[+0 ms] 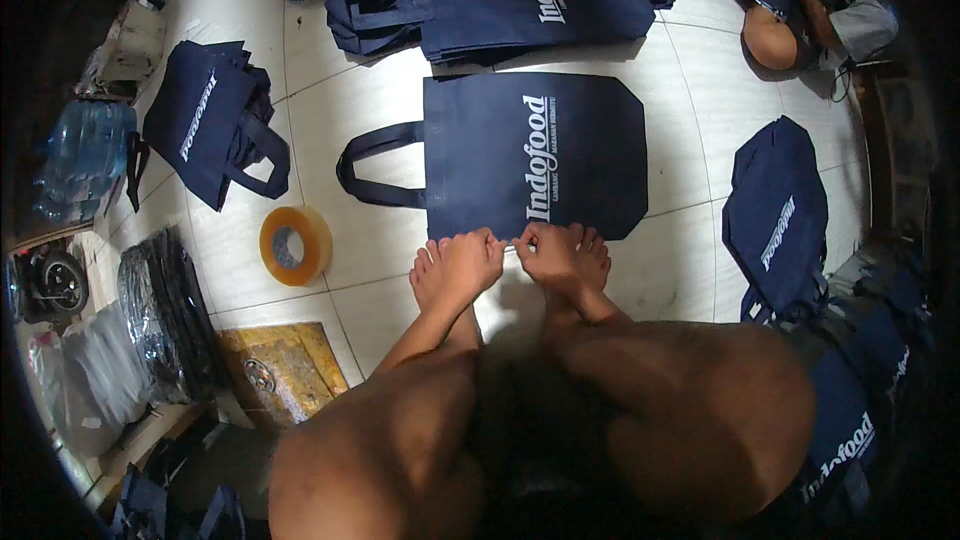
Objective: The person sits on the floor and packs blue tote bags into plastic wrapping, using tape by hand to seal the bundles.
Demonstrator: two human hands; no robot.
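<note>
Two bare hands meet at the near edge of a navy bag (480, 155), side by side with their fingertips almost together. The left hand (473, 258) and the right hand (550, 258) both have their fingers curled inward; I cannot tell whether they pinch the cloth or only touch it. The bag lies flat on the white tiled floor (640, 290), with white lettering across its front and its looped handle (385, 165) pointing left. The person's bare feet (425, 268) rest just behind the hands, one on each side.

Just beyond the bag is a stack of bags (600, 0) of the same navy cloth. To the left sit a roll of tape (322, 245), amber and lying on its side, and, farther off, a bunch of bags (190, 110). A yellow board (310, 355), worn and stained, is nearer the person. Beyond these, toward the left rim, are black plastic packs (165, 320) and a clear blue water jug (85, 155). On the right lies a pile of bags (775, 200), and part of another person (770, 38) shows at the upper right.
</note>
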